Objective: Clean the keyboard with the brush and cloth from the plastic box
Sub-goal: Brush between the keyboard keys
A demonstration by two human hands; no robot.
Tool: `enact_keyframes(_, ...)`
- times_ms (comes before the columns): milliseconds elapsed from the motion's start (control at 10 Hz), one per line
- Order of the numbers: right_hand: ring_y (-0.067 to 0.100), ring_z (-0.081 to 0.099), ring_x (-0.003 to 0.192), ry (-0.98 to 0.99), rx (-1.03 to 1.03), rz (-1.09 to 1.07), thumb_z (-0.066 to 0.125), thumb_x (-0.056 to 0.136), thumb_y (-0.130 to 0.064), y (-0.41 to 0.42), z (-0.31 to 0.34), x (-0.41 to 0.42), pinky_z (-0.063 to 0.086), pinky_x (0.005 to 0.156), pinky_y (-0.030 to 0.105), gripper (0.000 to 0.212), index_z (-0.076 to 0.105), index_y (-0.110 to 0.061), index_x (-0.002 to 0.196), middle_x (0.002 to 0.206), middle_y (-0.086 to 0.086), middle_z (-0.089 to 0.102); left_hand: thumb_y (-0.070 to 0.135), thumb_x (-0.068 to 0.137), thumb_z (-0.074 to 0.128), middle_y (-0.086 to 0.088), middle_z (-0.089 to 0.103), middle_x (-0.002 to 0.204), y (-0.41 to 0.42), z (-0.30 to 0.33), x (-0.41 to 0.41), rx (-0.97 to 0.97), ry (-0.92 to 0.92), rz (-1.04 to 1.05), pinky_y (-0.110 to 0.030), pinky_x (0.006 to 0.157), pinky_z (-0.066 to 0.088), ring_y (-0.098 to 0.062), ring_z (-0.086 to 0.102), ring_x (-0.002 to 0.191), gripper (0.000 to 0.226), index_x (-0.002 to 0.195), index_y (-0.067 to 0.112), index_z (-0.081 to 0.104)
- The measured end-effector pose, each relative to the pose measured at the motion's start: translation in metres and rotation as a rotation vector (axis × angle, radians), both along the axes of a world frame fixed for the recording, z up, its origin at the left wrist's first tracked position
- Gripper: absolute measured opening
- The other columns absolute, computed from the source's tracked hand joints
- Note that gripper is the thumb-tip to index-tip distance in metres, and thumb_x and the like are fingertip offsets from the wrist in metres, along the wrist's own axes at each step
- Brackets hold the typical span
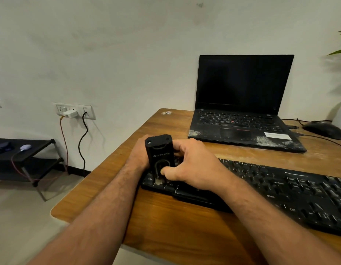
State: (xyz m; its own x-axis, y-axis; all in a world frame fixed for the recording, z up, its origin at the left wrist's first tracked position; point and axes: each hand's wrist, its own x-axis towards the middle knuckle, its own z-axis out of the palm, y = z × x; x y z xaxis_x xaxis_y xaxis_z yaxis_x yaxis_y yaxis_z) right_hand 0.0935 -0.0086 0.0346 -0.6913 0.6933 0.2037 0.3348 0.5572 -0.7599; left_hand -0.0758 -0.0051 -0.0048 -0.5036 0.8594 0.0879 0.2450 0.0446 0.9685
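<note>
In the head view, a black rectangular plastic brush tool with faint lettering on its face is held upright over the left end of a long black computer keyboard, which lies across a brown wooden bench. Pale bristles at the tool's lower end are seen touching the keys beside the Ctrl key. The left hand is largely hidden behind the tool, its fingers apparently wrapped round the tool's body. The right hand is curled against the tool's right side, with the thumb pressed on its lower front face. An open black laptop with a dark screen and pale dust on its palm rest is set behind the keyboard, and a black mouse is placed to its right. A white wall socket panel with a white charger and cables is seen at the left.
</note>
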Motion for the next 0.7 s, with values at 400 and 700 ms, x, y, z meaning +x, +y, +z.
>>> enact_keyframes(400, -0.007, 0.068, 0.076, 0.021, -0.084, 0.005, 0.079, 0.074, -0.008, 0.009, 0.007, 0.014, 0.050, 0.069, 0.015, 0.040, 0.072, -0.030, 0.107, 0.090, -0.017, 0.075, 0.032, 0.085, 0.053, -0.005, 0.063, 0.071, -0.003, 0.014, 0.010, -0.074, 0.315, -0.091, -0.028, 0.068, 0.048, -0.020, 0.054, 0.067, 0.039, 0.074, -0.005, 0.058)
enact_keyframes(700, -0.003, 0.066, 0.064, 0.026, -0.039, 0.026, 0.077, 0.074, -0.007, 0.004, 0.008, 0.011, 0.055, 0.064, 0.020, 0.037, 0.074, -0.028, 0.104, 0.085, -0.011, 0.075, 0.004, 0.092, 0.057, 0.003, 0.052, 0.065, -0.001, 0.012, 0.005, -0.139, 0.459, -0.092, -0.026, 0.063, 0.044, -0.018, 0.051, 0.064, 0.034, 0.061, 0.015, 0.048)
